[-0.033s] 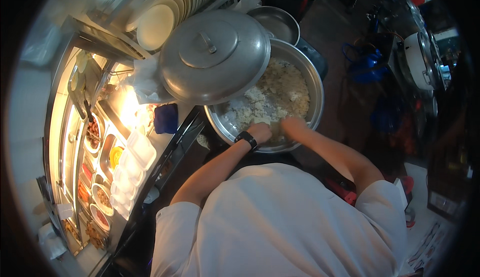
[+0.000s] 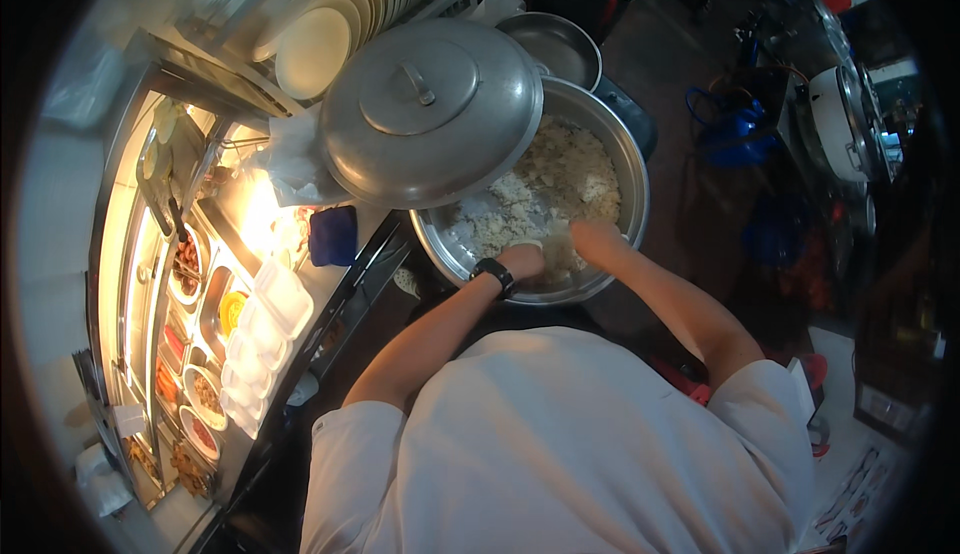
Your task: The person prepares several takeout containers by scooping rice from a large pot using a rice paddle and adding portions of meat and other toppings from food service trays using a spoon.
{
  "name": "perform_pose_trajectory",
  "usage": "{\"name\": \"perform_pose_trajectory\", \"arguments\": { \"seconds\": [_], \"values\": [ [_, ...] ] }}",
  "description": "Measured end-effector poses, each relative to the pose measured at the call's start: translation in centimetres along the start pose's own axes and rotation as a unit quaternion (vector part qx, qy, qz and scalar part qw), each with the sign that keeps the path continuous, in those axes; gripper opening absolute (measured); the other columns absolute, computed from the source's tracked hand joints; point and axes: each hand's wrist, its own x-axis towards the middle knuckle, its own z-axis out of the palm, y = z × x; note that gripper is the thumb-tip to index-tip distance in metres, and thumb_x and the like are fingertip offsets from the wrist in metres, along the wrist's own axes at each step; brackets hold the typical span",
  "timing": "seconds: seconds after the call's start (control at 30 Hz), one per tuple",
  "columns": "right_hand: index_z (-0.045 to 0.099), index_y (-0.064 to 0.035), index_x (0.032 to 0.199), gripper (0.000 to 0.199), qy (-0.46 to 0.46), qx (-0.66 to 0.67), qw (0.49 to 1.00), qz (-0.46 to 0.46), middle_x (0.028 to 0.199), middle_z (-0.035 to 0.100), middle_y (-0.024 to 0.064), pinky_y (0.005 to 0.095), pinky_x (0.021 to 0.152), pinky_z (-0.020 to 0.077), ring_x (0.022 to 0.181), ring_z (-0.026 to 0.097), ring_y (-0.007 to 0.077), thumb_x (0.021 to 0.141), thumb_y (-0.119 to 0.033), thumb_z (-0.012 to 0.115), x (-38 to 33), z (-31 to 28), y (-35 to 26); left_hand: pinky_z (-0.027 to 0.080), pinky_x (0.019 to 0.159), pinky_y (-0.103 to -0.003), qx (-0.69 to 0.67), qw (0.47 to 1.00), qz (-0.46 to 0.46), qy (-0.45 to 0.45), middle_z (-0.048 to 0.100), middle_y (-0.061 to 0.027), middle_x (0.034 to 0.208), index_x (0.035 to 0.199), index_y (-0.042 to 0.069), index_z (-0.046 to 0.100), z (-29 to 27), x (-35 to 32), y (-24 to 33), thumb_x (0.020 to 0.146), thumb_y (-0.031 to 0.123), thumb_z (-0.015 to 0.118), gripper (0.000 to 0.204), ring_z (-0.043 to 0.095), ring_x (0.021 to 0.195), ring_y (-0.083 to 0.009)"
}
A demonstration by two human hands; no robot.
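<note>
A big round metal pot [image 2: 634,169] in front of me holds white cooked rice [image 2: 580,169], with bare metal showing in its middle. My left hand [image 2: 520,258], with a black watch [image 2: 491,274] on its wrist, is curled low inside the pot's near side. It grips a small pale thing [image 2: 527,244], mostly hidden by the fingers. To its right, my right hand [image 2: 598,243] is closed over the rice; whatever it may hold cannot be made out. A large domed metal lid [image 2: 420,119] with a handle covers the pot's far left part.
A dark pan [image 2: 560,49] lies beyond the pot. White plates [image 2: 315,54] stand in a rack at the far left. Along the left runs a lit food counter with bowls of toppings [image 2: 205,396], white foam boxes [image 2: 280,299] and a dark blue cloth-like item [image 2: 332,237].
My right hand has shifted slightly up and right, farther from my left hand. The pale thing now shows close against my left fingers instead of between both hands.
</note>
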Motion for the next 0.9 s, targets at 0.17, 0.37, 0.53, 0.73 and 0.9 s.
{"name": "perform_pose_trajectory", "arguments": {
  "seconds": [0.17,0.37,0.53,0.73,0.9],
  "values": [
    [0.061,0.0018,0.109,0.032,0.016,0.078,0.996,0.029,0.092,0.066,0.0239,0.0482,0.075,0.0512,0.09,0.065,0.0381,0.08,-0.012,0.059,1.7,2.1,-0.2,0.042,0.067,-0.042,-0.495,0.822,-0.27,0.074,0.056,-0.0056,0.076,0.079,0.009,0.059,1.8,3.0,-1.0,0.086,0.024,0.051,0.018,0.052,0.066,-0.025],
    [0.043,0.005,0.131,0.049,0.145,0.196,0.966,0.084,0.107,0.06,0.027,0.0478,0.078,0.0514,0.09,0.064,0.0422,0.083,-0.003,0.051,0.0,1.9,-7.2,0.041,0.063,-0.032,-0.699,0.642,-0.255,0.186,0.051,0.0014,0.07,0.075,0.016,0.054,-0.6,2.4,-2.9,0.084,0.025,0.055,0.013,0.048,0.065,-0.0141],
    [0.031,-0.006,0.145,0.067,0.173,0.175,0.966,0.073,0.106,0.061,0.025,0.0456,0.079,0.0511,0.093,0.063,0.0393,0.082,0.002,0.052,0.0,0.2,-2.1,0.049,0.071,-0.036,-0.697,0.676,-0.15,0.184,0.043,0.0038,0.064,0.079,0.013,0.053,-4.7,-2.4,-1.7,0.089,0.026,0.053,0.017,0.047,0.066,-0.0114],
    [0.047,-0.0262,0.139,0.047,0.253,0.372,0.889,0.081,0.099,0.067,0.0177,0.0408,0.077,0.0498,0.088,0.066,0.0328,0.092,-0.021,0.057,-5.2,-5.4,-1.1,0.05,0.08,-0.042,-0.71,0.655,-0.14,0.219,0.038,0.0043,0.063,0.072,0.015,0.047,-6.6,-5.5,0.6,0.089,0.028,0.05,0.022,0.045,0.065,-0.0097],
    [0.056,-0.0272,0.131,0.038,0.289,0.492,0.82,-0.026,0.109,0.065,0.0202,0.0343,0.08,0.0484,0.08,0.067,0.0266,0.095,-0.038,0.055,-4.2,-2.6,-6.3,0.044,0.069,-0.033,-0.767,0.574,-0.106,0.265,0.041,0.0036,0.065,0.078,0.01,0.054,-6.2,-5.5,0.7,0.086,0.022,0.052,0.014,0.046,0.064,-0.0093]
  ]
}}
